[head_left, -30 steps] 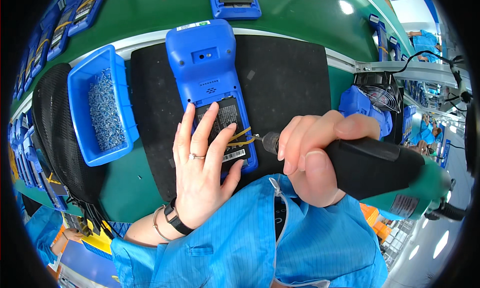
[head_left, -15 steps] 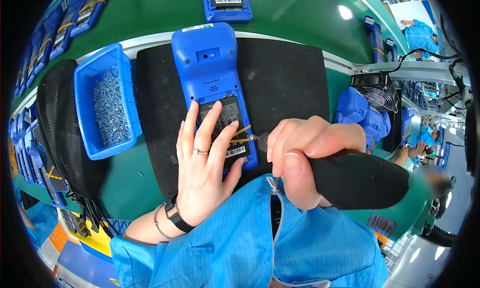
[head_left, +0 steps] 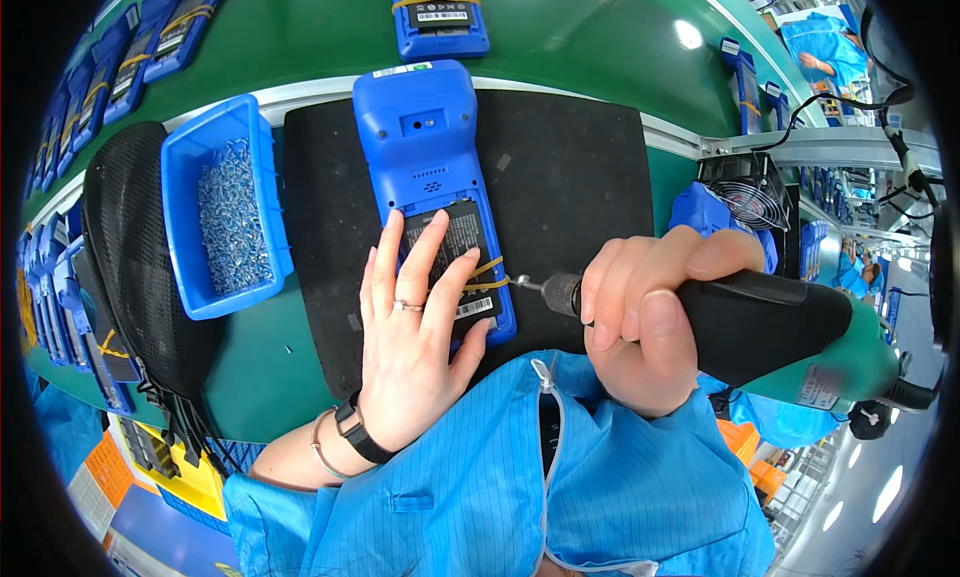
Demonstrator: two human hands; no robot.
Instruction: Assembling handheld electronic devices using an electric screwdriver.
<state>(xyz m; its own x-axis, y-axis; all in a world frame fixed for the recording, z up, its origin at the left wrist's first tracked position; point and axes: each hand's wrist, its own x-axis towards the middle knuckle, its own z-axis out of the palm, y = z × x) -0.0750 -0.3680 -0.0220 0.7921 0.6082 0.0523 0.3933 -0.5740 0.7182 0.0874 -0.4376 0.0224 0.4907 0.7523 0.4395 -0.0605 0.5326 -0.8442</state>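
A blue handheld device [head_left: 420,127] lies back up on a black mat [head_left: 560,167], its dark label side partly under my left hand [head_left: 415,322]. That hand rests with fingers spread on the device's lower half, over a yellow rubber band [head_left: 488,269]. My right hand [head_left: 650,312] is wrapped round a black and green electric screwdriver [head_left: 770,322], held nearly level. The screwdriver's bit [head_left: 525,281] points left, its tip by the device's right edge near the rubber band. Whether the tip touches the device, I cannot tell.
Left of the mat stands a blue bin [head_left: 225,217] of small screws, beside a black mesh pouch [head_left: 135,257]. More banded blue devices [head_left: 440,17] lie on the green bench beyond the rail. At the right are blue plastic parts [head_left: 700,212] and a small fan [head_left: 750,199].
My right hand and the screwdriver have shifted right and turned, so more of the tool and its bit shows. My left hand stays on the device. The whole view has shifted slightly.
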